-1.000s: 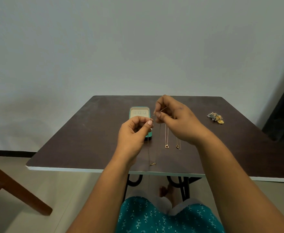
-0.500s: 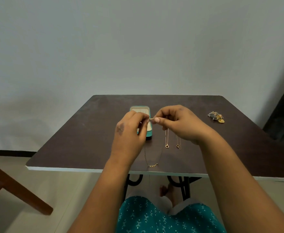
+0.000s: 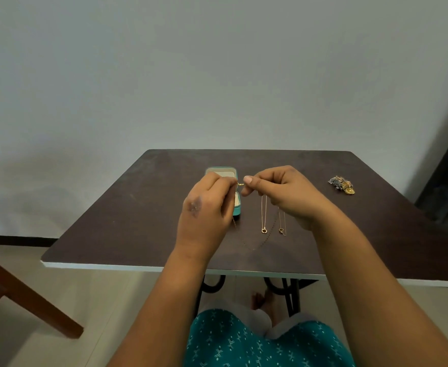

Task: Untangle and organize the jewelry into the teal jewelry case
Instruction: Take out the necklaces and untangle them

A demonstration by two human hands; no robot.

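Above table centre: both hands raised side by side, fingertips almost meeting.
Left hand: fingers curled, pinching one end of a thin chain; small gold clasp shows at the fingertips.
Right hand: thumb and forefinger pinched on the chain's other end, remaining fingers curled.
Chain: droops in a loop below both hands, over the table.
Laid-out necklaces: two, near necklace and far necklace, each with a ring pendant, flat under the right hand.
Teal jewelry case: one, open, behind the left hand, partly hidden.
Tangled jewelry pile: one, far right of table, well apart.
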